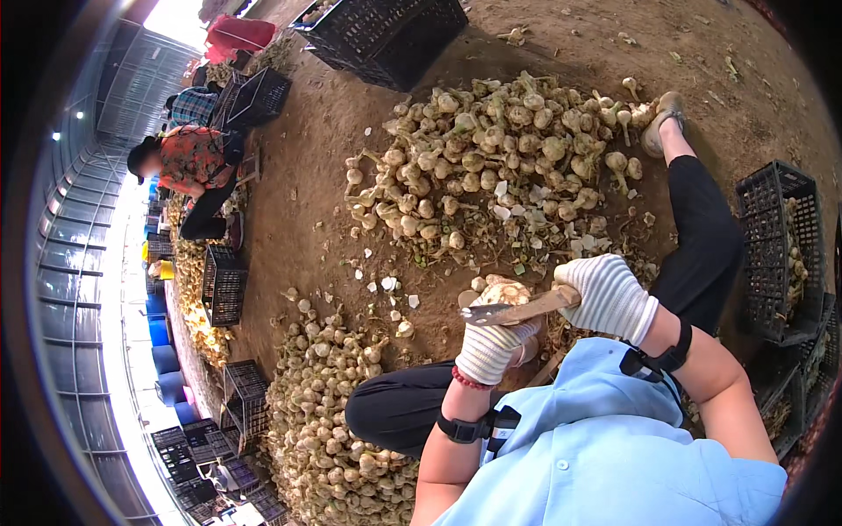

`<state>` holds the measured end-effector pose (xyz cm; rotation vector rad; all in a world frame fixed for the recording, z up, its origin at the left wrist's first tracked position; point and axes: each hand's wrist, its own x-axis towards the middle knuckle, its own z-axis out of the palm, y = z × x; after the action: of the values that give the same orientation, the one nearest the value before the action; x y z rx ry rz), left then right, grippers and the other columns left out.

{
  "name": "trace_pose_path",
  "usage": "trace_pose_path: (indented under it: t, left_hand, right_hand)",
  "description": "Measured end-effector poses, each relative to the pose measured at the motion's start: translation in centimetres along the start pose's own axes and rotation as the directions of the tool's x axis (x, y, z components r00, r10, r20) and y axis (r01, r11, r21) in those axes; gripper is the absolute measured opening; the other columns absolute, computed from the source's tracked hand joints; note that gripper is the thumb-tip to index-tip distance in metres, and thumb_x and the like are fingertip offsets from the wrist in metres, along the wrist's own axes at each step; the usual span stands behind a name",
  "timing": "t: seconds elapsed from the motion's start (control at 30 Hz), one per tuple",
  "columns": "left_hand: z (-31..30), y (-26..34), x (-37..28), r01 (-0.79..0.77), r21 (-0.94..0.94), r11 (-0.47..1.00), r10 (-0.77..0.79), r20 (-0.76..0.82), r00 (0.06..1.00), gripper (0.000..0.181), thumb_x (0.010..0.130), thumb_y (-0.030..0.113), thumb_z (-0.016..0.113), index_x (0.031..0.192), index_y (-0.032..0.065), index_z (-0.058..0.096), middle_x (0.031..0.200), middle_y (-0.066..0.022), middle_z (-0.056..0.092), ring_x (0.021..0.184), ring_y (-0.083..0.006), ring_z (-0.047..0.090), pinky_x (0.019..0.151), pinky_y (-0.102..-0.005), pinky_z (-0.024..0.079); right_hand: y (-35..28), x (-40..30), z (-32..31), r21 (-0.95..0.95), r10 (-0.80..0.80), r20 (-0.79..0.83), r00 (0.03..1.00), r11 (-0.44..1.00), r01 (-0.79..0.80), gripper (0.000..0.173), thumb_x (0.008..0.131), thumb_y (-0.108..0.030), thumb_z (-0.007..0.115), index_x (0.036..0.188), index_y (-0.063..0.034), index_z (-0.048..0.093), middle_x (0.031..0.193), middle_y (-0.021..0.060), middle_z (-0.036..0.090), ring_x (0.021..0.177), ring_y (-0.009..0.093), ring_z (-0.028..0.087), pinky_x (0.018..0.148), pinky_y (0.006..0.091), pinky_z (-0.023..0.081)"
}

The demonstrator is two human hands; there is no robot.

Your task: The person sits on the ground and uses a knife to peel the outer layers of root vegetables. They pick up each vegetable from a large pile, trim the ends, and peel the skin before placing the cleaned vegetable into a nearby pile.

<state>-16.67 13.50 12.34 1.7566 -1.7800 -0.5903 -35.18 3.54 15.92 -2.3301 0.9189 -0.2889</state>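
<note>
My left hand (493,342), in a striped knit glove, holds a garlic bulb (514,294) with its cut face up. My right hand (605,296), gloved the same way, grips the wooden handle of a knife (526,309). The knife's blade lies across the bulb and over the left hand's fingers; whether it touches the bulb, I cannot tell. In front of my hands lies a heap of garlic bulbs with stems (500,144). Pale peelings and scraps (520,214) are strewn at its near edge. A second heap of garlic bulbs (329,407) lies to the left of my bent knee.
A black plastic crate (388,46) stands beyond the heap. More black crates (776,250) holding garlic are at the right. At the left, a person in a patterned orange shirt (191,158) sits near crates and garlic, with another person in a checked shirt (194,107) farther back.
</note>
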Motion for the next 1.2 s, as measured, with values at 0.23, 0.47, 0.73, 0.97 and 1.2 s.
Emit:
trace_pose_path:
  t: [0.23, 0.47, 0.73, 0.97, 1.2]
  left_hand:
    - [-1.3, 2.0, 0.6, -0.076, 0.034, 0.997, 0.075, 0.038, 0.996, 0.025, 0.073, 0.026, 0.070, 0.089, 0.0101, 0.059, 0.091, -0.0040, 0.063, 0.086, -0.0229, 0.060, 0.076, -0.0334, 0.048]
    - [1.2, -0.2, 2.4, 0.114, -0.487, 0.866, -0.255, -0.234, 0.938, 0.073, 0.064, 0.003, 0.080, 0.122, 0.0105, 0.036, 0.099, -0.0043, 0.056, 0.090, -0.0164, 0.057, 0.082, -0.0284, 0.048]
    - [1.3, -1.3, 1.9, -0.050, -0.987, -0.153, -0.746, 0.082, 0.661, 0.030, 0.077, -0.007, 0.065, 0.101, 0.0053, 0.051, 0.094, -0.0086, 0.059, 0.088, -0.0211, 0.062, 0.081, -0.0339, 0.057]
    - [-7.2, 1.1, -1.9, -0.367, -0.858, -0.360, -0.710, -0.004, 0.705, 0.028, 0.082, 0.015, 0.068, 0.103, 0.0030, 0.056, 0.108, -0.0145, 0.059, 0.093, -0.0268, 0.061, 0.087, -0.0423, 0.053]
    - [-16.2, -13.2, -5.3, -0.341, -0.912, 0.231, -0.825, -0.369, 0.429, 0.033, 0.081, 0.024, 0.065, 0.105, 0.0035, 0.057, 0.094, -0.0150, 0.062, 0.083, -0.0209, 0.061, 0.071, -0.0296, 0.055]
  right_hand:
    - [7.5, 0.9, 2.1, -0.154, 0.377, 0.047, 0.925, 0.918, -0.366, 0.020, 0.075, -0.025, 0.056, 0.078, -0.0070, 0.064, 0.072, 0.0185, 0.063, 0.068, 0.035, 0.062, 0.060, 0.0437, 0.050]
    - [7.0, -0.7, 2.9, 0.124, 0.340, -0.138, 0.930, 0.938, -0.324, 0.017, 0.077, -0.022, 0.059, 0.071, -0.0056, 0.058, 0.064, 0.0188, 0.057, 0.062, 0.038, 0.058, 0.057, 0.0429, 0.047]
    - [4.6, -1.4, 5.2, 0.278, 0.390, -0.086, 0.917, 0.893, -0.354, 0.023, 0.080, -0.025, 0.058, 0.069, -0.0040, 0.057, 0.059, 0.0186, 0.055, 0.054, 0.033, 0.057, 0.050, 0.0400, 0.045]
    - [3.0, 2.3, 9.2, 0.122, 0.307, 0.197, 0.931, 0.935, -0.333, 0.019, 0.076, -0.024, 0.059, 0.077, -0.0057, 0.063, 0.069, 0.0197, 0.061, 0.065, 0.036, 0.061, 0.061, 0.0415, 0.050]
    - [9.8, 2.1, 10.1, 0.447, 0.555, 0.193, 0.809, 0.684, -0.577, 0.020, 0.079, -0.018, 0.062, 0.076, 0.0022, 0.058, 0.066, 0.0157, 0.061, 0.060, 0.021, 0.059, 0.060, 0.0330, 0.048]
